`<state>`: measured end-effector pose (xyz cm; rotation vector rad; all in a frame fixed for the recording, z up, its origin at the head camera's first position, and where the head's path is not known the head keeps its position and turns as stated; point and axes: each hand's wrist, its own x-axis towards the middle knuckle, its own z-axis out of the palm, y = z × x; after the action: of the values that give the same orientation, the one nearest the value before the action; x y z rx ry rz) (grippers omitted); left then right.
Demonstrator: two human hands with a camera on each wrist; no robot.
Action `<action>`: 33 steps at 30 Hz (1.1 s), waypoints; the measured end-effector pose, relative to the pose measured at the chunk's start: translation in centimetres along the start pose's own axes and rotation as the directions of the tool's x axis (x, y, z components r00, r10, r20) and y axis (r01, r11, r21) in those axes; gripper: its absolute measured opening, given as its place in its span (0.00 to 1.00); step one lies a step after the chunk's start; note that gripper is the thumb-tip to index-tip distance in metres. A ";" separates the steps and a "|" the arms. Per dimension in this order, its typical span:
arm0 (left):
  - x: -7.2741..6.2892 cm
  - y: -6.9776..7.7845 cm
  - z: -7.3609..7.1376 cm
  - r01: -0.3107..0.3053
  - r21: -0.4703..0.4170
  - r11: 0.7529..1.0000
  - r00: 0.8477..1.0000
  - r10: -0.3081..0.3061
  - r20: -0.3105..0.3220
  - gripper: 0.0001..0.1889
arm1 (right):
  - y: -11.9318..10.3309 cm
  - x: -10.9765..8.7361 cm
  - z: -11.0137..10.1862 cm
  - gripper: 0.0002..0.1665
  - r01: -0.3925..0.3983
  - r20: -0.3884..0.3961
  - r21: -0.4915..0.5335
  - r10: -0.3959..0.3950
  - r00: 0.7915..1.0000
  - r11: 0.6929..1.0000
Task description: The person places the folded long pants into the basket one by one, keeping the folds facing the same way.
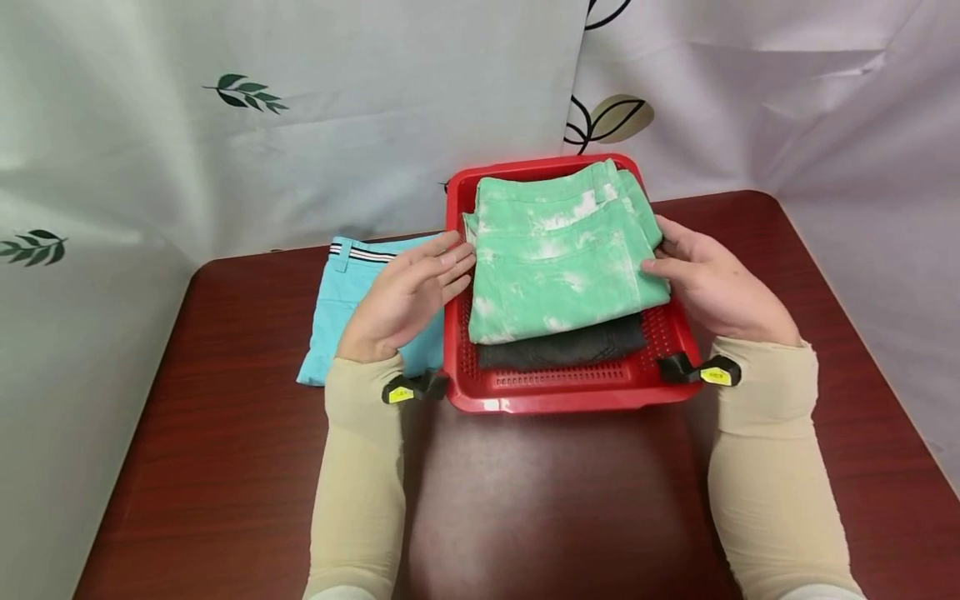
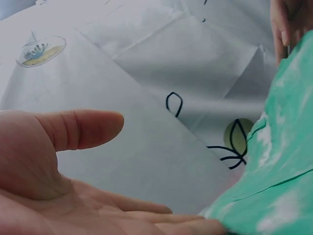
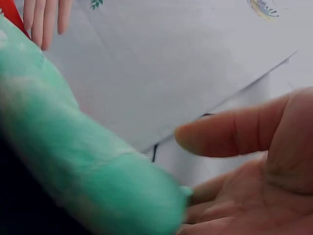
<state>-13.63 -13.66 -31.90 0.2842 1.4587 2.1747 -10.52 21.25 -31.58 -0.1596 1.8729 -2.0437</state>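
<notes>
Folded green garment with white tie-dye patches (image 1: pixel 555 267), with a waistband and belt loops, lies in a red plastic basket (image 1: pixel 555 402), on top of a folded dark garment (image 1: pixel 562 348). My left hand (image 1: pixel 416 287) has its fingers straight, with the fingertips right at the green garment's left edge. At the opposite edge is my right hand (image 1: pixel 712 275), fingers extended against the fold. In the right wrist view its thumb (image 3: pixel 225 133) stands apart from the cloth. Partly hidden behind my left hand, a folded light-blue garment (image 1: pixel 330 317) with a striped waistband lies beside the basket.
The basket stands on a dark red wooden table (image 1: pixel 225 467), near its back edge. White cloth with leaf prints (image 1: pixel 337 125) hangs behind and at both sides. Black straps with yellow labels sit at both wrists, overlapping the basket's front corners in the head view.
</notes>
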 end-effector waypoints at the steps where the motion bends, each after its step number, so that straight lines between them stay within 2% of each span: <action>1: -0.1 0.1 0.0 -0.006 -0.011 1.000 1.000 0.006 0.001 0.34 | -0.1 -0.3 -0.2 0.40 -0.009 -0.004 -0.022 0.009 1.000 1.000; 4: -0.6 0.5 -0.4 -0.025 -0.023 0.999 1.000 0.025 -0.009 0.32 | -0.5 -1.2 -0.6 0.42 -0.034 -0.035 -0.146 0.029 0.999 0.989; 8: -1.4 1.0 -0.9 -0.068 -0.002 0.998 0.997 0.068 -0.040 0.30 | -1.1 -2.0 -0.7 0.43 -0.040 -0.091 -0.356 0.008 0.996 0.933; 10: -1.9 1.2 -1.2 -0.087 0.006 0.996 0.995 0.087 -0.056 0.30 | -1.4 -2.0 -0.6 0.42 -0.035 -0.105 -0.413 -0.009 0.994 0.910; 15: -2.6 1.6 -1.8 -0.111 0.016 0.994 0.990 0.111 -0.082 0.29 | -1.5 -2.1 -0.5 0.40 -0.011 -0.126 -0.417 -0.045 0.991 0.909; 23: -2.9 1.9 -2.0 -0.130 0.038 0.991 0.985 0.134 -0.111 0.31 | -1.7 -1.9 -0.4 0.38 0.020 -0.158 -0.443 -0.100 0.982 0.896; 28: -3.1 1.9 -2.1 -0.133 0.063 0.989 0.982 0.140 -0.130 0.30 | -1.7 -2.0 0.2 0.37 0.058 -0.147 -0.456 -0.140 0.979 0.888; 33: -3.6 1.8 -2.6 -0.151 0.081 0.985 0.971 0.163 -0.176 0.29 | -1.9 -2.2 1.0 0.37 0.092 -0.127 -0.460 -0.168 0.978 0.883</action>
<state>-12.21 -18.11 -30.96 0.2361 1.6627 2.3329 -8.48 21.12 -29.30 -0.2492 2.4848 -1.7033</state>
